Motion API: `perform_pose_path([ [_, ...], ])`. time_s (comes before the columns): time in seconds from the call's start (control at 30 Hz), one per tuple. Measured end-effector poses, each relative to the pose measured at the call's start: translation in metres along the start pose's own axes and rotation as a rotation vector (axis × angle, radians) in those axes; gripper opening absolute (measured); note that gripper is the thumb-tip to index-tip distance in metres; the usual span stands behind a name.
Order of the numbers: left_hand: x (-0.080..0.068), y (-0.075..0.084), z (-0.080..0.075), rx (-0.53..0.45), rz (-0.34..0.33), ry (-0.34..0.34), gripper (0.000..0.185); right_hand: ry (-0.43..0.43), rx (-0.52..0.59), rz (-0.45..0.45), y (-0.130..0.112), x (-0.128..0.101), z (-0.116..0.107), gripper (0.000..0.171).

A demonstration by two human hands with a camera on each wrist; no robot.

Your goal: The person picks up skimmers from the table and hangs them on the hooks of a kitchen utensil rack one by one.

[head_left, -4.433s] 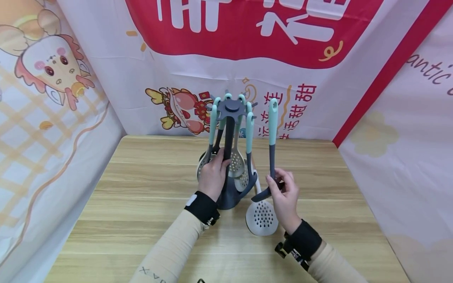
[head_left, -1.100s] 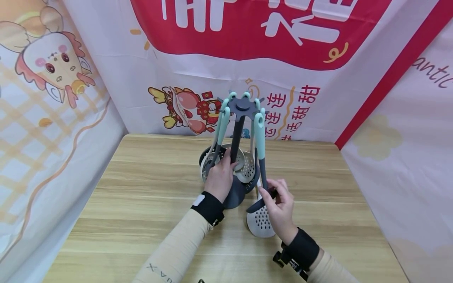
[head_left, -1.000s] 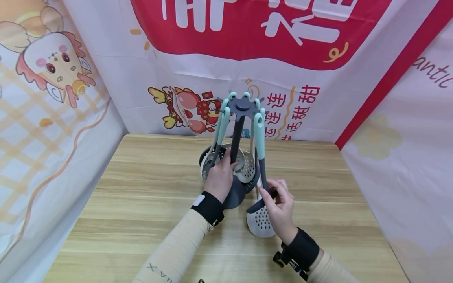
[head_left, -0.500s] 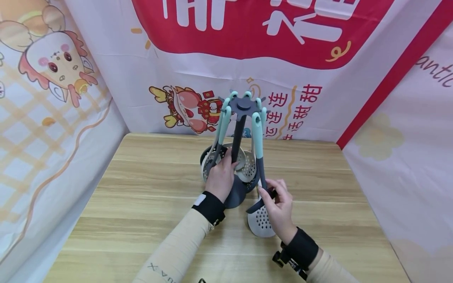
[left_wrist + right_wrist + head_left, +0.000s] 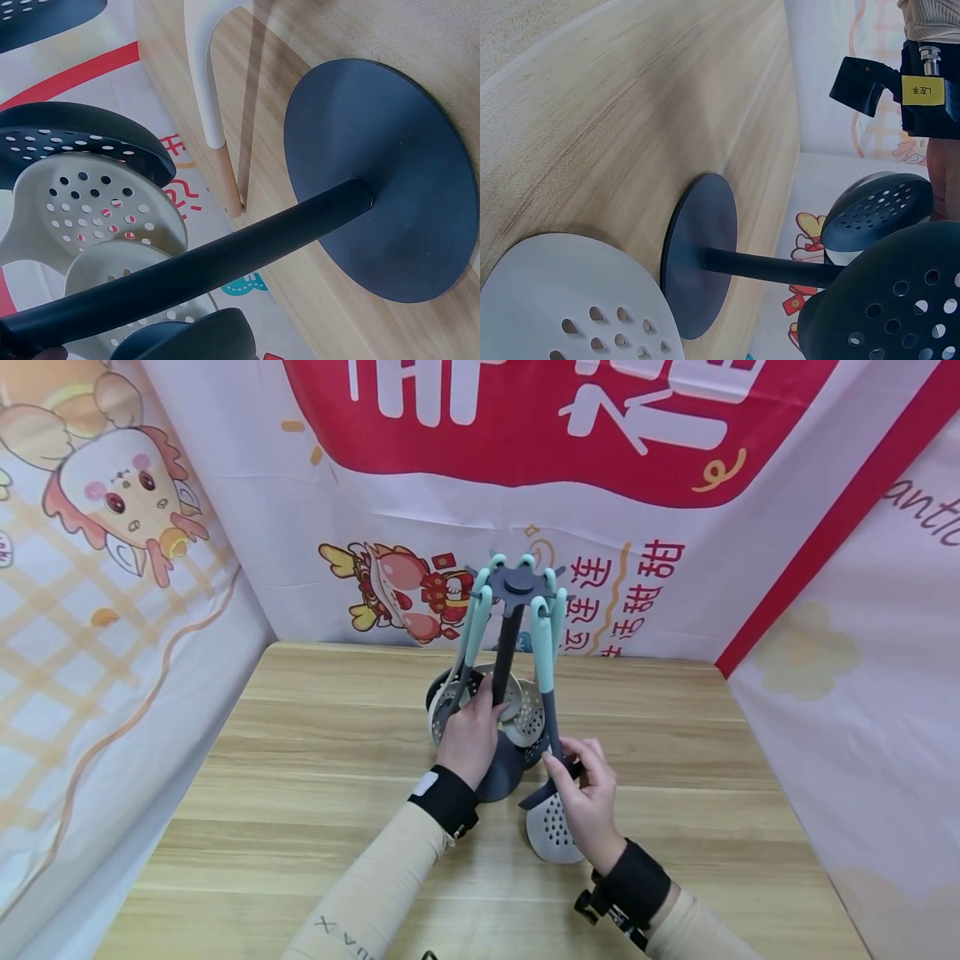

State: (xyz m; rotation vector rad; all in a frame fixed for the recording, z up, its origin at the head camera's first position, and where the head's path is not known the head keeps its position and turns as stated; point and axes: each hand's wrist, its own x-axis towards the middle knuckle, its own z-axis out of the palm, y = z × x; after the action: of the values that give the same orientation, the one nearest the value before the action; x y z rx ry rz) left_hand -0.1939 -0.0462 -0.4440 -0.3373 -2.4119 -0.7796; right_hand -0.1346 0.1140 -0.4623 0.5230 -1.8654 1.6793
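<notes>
My left hand (image 5: 471, 735) grips the dark column of a round-based utensil stand (image 5: 508, 652). Mint-handled utensils hang around its top, among them a pale skimmer (image 5: 105, 202) and a dark perforated head (image 5: 82, 135). With thumb and fingers, my right hand (image 5: 592, 797) pinches a turner (image 5: 542, 647) low on its dark shaft. Its mint handle points up, with the holed end right at the rack's front arm, and its dark head shows edge-on. In the right wrist view, the stand's base (image 5: 697, 277) sits on the table and my right hand is out of frame.
A white perforated skimmer (image 5: 551, 835) lies on the wooden table (image 5: 315, 777) under my right hand, close to the stand's base. Its pale shaft and wood-coloured handle (image 5: 225, 172) show in the left wrist view. Printed cloth (image 5: 420, 510) hangs behind the table and along both sides.
From standing apart on the right, the turner has moved left to the rack. Its handle has just shifted further left, uncovering the hanging handle behind it. The stand has also turned and shifted slightly right.
</notes>
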Motion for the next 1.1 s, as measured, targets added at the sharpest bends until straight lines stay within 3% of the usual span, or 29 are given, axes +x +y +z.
perform_pose_path([
  [0.3, -0.002, -0.001, 0.000, -0.004, -0.015, -0.011, 0.037, -0.012, -0.018, 0.029, 0.004, -0.002, 0.004, 0.023],
  [0.7, -0.002, 0.000, 0.000, -0.013, -0.007, -0.001, 0.037, -0.010, -0.175, 0.052, 0.005, 0.002, 0.007, 0.028],
  [1.1, -0.001, 0.000, 0.000, -0.008, -0.002, -0.003, 0.036, -0.030, -0.145, 0.008, -0.024, 0.013, 0.011, 0.023],
])
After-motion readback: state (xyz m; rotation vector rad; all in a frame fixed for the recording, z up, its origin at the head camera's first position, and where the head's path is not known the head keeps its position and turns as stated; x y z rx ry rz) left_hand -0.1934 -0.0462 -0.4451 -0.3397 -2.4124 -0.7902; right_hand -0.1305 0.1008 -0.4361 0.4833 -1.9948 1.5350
